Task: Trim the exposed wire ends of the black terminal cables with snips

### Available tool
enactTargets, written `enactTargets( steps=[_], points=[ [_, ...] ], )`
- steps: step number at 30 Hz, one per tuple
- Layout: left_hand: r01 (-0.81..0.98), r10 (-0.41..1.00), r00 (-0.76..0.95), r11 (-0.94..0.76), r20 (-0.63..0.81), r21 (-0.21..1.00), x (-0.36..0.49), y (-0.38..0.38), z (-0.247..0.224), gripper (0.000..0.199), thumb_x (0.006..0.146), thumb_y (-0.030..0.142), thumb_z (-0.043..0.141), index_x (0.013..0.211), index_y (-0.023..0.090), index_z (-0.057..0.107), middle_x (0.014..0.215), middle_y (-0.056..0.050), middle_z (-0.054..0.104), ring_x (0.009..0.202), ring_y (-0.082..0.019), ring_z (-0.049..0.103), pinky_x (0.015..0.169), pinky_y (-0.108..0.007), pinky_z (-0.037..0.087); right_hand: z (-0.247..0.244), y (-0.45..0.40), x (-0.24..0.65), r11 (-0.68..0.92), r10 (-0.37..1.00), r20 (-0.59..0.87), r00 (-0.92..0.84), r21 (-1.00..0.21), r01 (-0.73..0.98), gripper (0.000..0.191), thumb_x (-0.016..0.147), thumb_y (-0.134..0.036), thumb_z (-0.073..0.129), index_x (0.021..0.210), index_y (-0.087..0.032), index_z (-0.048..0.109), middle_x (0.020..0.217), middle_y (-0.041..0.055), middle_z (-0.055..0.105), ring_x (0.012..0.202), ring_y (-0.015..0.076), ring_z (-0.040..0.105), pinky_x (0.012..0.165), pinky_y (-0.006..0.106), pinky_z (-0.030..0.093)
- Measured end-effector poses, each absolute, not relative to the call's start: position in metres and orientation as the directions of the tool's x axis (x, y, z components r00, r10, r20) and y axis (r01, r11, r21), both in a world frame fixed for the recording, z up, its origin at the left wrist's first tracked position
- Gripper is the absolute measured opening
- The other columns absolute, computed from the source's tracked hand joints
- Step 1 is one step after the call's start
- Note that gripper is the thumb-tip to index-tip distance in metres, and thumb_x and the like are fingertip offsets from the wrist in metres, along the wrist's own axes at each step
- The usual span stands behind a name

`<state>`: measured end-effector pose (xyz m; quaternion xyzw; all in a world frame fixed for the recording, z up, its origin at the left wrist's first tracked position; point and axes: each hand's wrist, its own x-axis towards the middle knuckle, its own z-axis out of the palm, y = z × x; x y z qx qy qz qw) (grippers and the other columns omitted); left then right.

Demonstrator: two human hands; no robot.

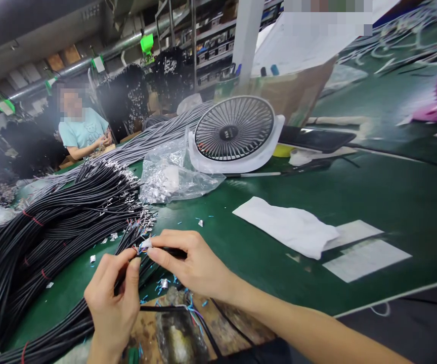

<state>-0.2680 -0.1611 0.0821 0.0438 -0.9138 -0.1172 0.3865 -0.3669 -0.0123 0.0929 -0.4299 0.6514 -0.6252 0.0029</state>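
Observation:
My left hand (113, 290) is closed in a pinch on the stripped end of a black cable, where thin coloured wires show. Thumb and forefinger of my right hand (195, 260) pinch a small whitish connector piece (145, 244) at the tips of those wires. The fingers hide part of the joint. Behind and left of the hands lies a big bundle of black cables (78, 202) with stripped ends. Below them a worn wooden board (146, 328) carries a stained block (180, 336) and loose wires; blue wire scraps and a silvery bit (164, 283) lie beside it.
A clear plastic bag (176, 177) of small silvery parts lies beyond the hands, next to a round fan (235, 129). White cloth (287, 222) and a paper piece (368, 260) lie on the green table (404, 202). A phone (317, 139) rests behind. Another person (85, 129) sits across.

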Motion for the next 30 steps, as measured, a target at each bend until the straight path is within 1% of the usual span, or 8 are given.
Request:
enactTargets(
  steps=[6, 11, 13, 15, 17, 21, 24, 30],
  points=[
    [-0.016, -0.104, -0.680, 0.992, 0.726, 0.127, -0.269, -0.156, 0.089, 0.016, 0.081, 0.029, 0.052, 0.075, 0.021, 0.064, 0.052, 0.000, 0.050, 0.046, -0.013, 0.043, 0.045, -0.024, 0.036, 0.094, -0.012, -0.367, -0.146, -0.581, 0.487, -0.652, -0.851, -0.505, 0.021, 0.085, -0.028, 0.055, 0.085, -0.017, 0.072, 0.077, 0.0023, 0.069, 0.065, 0.0114, 0.060, 0.066, 0.022, 0.047],
    [0.002, -0.140, -0.656, 0.982, 0.741, 0.188, -0.267, -0.144, 0.096, 0.012, 0.081, 0.022, 0.055, 0.083, 0.020, 0.066, 0.066, -0.003, 0.063, 0.050, -0.013, 0.051, 0.049, -0.024, 0.042, 0.094, -0.012, -0.365, -0.150, -0.573, 0.478, -0.666, -0.860, -0.488, 0.023, 0.085, -0.029, 0.054, 0.083, -0.016, 0.073, 0.073, 0.0022, 0.069, 0.063, 0.0113, 0.059, 0.061, 0.021, 0.045],
    [0.028, -0.151, -0.624, 0.976, 0.767, 0.215, -0.267, -0.147, 0.093, 0.011, 0.080, 0.024, 0.058, 0.085, 0.019, 0.067, 0.071, -0.004, 0.066, 0.052, -0.013, 0.054, 0.052, -0.024, 0.045, 0.094, -0.012, -0.365, -0.135, -0.557, 0.483, -0.675, -0.855, -0.500, 0.023, 0.086, -0.029, 0.054, 0.081, -0.016, 0.073, 0.071, 0.0021, 0.069, 0.062, 0.0112, 0.058, 0.058, 0.021, 0.044],
    [0.033, -0.168, -0.609, 0.971, 0.775, 0.236, -0.267, -0.151, 0.089, 0.011, 0.078, 0.028, 0.061, 0.080, 0.020, 0.068, 0.069, -0.003, 0.066, 0.054, -0.014, 0.057, 0.053, -0.024, 0.046, 0.094, -0.012, -0.364, -0.122, -0.543, 0.497, -0.676, -0.844, -0.522, 0.024, 0.086, -0.030, 0.053, 0.081, -0.017, 0.073, 0.071, 0.0021, 0.068, 0.061, 0.0110, 0.058, 0.058, 0.021, 0.043],
    [0.034, -0.221, -0.631, 0.950, 0.743, 0.311, -0.267, -0.155, 0.087, 0.014, 0.077, 0.033, 0.062, 0.074, 0.021, 0.069, 0.064, -0.002, 0.065, 0.054, -0.014, 0.058, 0.053, -0.025, 0.047, 0.092, -0.012, -0.364, -0.122, -0.539, 0.514, -0.667, -0.831, -0.542, 0.025, 0.087, -0.031, 0.053, 0.082, -0.017, 0.073, 0.072, 0.0022, 0.068, 0.062, 0.0109, 0.057, 0.059, 0.022, 0.042],
    [0.021, -0.409, -0.727, 0.790, 0.552, 0.613, -0.266, -0.152, 0.093, 0.016, 0.078, 0.033, 0.059, 0.078, 0.021, 0.070, 0.065, -0.002, 0.065, 0.054, -0.014, 0.059, 0.056, -0.026, 0.049, 0.087, -0.013, -0.364, -0.105, -0.534, 0.523, -0.664, -0.820, -0.562, 0.022, 0.086, -0.029, 0.054, 0.087, -0.017, 0.072, 0.074, 0.0024, 0.067, 0.063, 0.0111, 0.056, 0.058, 0.022, 0.041],
    [0.032, -0.407, -0.788, 0.722, 0.461, 0.691, -0.265, -0.149, 0.100, 0.019, 0.081, 0.035, 0.056, 0.078, 0.021, 0.069, 0.054, 0.000, 0.060, 0.045, -0.013, 0.055, 0.047, -0.025, 0.045, 0.086, -0.013, -0.363, -0.093, -0.540, 0.528, -0.656, -0.811, -0.577, 0.020, 0.085, -0.027, 0.054, 0.088, -0.018, 0.072, 0.072, 0.0016, 0.066, 0.061, 0.0107, 0.054, 0.056, 0.022, 0.038],
    [0.003, -0.340, -0.913, 0.548, 0.226, 0.836, -0.267, -0.155, 0.107, 0.038, 0.086, 0.046, 0.048, 0.070, 0.016, 0.065, 0.038, 0.003, 0.047, 0.030, -0.009, 0.042, 0.033, -0.021, 0.035, 0.091, -0.011, -0.360, -0.092, -0.529, 0.550, -0.646, -0.794, -0.601, 0.024, 0.087, -0.028, 0.052, 0.078, -0.017, 0.072, 0.063, 0.0011, 0.061, 0.055, 0.0095, 0.048, 0.052, 0.022, 0.034]
  ],
)
